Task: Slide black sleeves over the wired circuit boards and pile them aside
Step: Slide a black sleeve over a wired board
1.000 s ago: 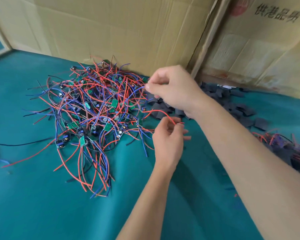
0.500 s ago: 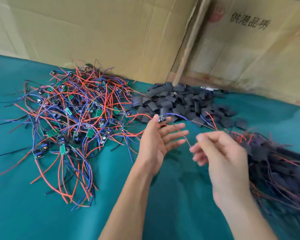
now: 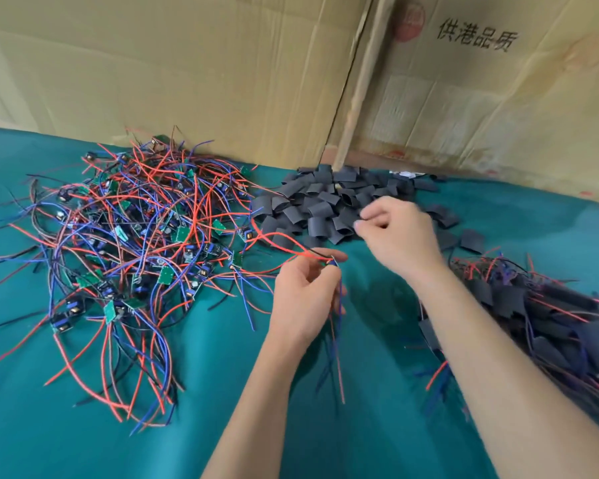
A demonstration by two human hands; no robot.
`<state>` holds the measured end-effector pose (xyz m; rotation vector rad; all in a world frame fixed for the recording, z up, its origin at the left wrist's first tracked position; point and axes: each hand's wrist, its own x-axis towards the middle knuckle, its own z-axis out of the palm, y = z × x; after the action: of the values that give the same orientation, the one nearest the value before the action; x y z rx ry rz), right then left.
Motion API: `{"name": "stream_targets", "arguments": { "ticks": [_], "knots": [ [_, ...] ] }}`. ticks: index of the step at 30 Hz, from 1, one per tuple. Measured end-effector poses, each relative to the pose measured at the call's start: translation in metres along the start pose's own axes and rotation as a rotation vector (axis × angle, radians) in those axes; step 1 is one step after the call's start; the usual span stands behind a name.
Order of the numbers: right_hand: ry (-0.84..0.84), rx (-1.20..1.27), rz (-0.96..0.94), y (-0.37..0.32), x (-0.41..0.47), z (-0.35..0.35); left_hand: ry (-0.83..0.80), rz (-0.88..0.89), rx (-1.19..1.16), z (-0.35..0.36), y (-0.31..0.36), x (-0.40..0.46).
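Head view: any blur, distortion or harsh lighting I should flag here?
Head view: the right hand over the black sleeves is motion-blurred, as is the finished pile at the right edge. The left hand holding a wired board is sharper. Wide-angle bending shows in the cardboard. Lighting is soft, with no glare.

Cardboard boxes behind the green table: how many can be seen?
2. One plain cardboard box stands at the back left; one printed cardboard box stands at the back right. Others may be out of view.

The cardboard box (image 3: 498,98) bears black printed characters "供港品质" (beside a faded, unreadable red round mark).
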<state>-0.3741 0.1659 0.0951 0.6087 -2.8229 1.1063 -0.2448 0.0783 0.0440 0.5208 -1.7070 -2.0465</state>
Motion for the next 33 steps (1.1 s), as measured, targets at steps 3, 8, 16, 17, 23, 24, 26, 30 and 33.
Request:
{"name": "stream_targets", "arguments": {
  "ticks": [3, 8, 16, 17, 23, 24, 26, 30, 33],
  "knots": [
    [-0.065, -0.183, -0.002, -0.003, 0.024, 0.038, 0.009, 0.026, 0.069, 0.002, -0.004, 0.0],
    [0.062, -0.206, 0.035, -0.001, 0.035, 0.061, 0.065, 0.126, 0.236, 0.003, -0.01, 0.003],
    [0.161, -0.059, 0.02, 0.013, 0.029, 0.046, 0.049, 0.199, 0.325, -0.002, -0.012, 0.005],
    [0.17, -0.042, 0.015, 0.014, 0.028, 0.044, 0.052, 0.197, 0.308, -0.002, -0.012, 0.006],
    [0.178, -0.03, 0.001, 0.016, 0.02, 0.04, 0.124, 0.225, 0.266, -0.003, -0.013, 0.007],
    [0.201, -0.01, 0.005, 0.017, 0.017, 0.037, 0.135, 0.224, 0.27, -0.004, -0.014, 0.008],
    [0.261, 0.062, 0.005, 0.017, 0.005, 0.03, 0.144, 0.224, 0.282, -0.004, -0.014, 0.009],
    [0.295, 0.266, -0.08, 0.014, -0.047, 0.027, 0.152, 0.224, 0.276, 0.0, -0.014, 0.008],
    [0.196, 0.49, -0.055, 0.013, -0.081, 0.033, 0.15, 0.286, 0.339, -0.001, -0.015, 0.007]
  ]
}}
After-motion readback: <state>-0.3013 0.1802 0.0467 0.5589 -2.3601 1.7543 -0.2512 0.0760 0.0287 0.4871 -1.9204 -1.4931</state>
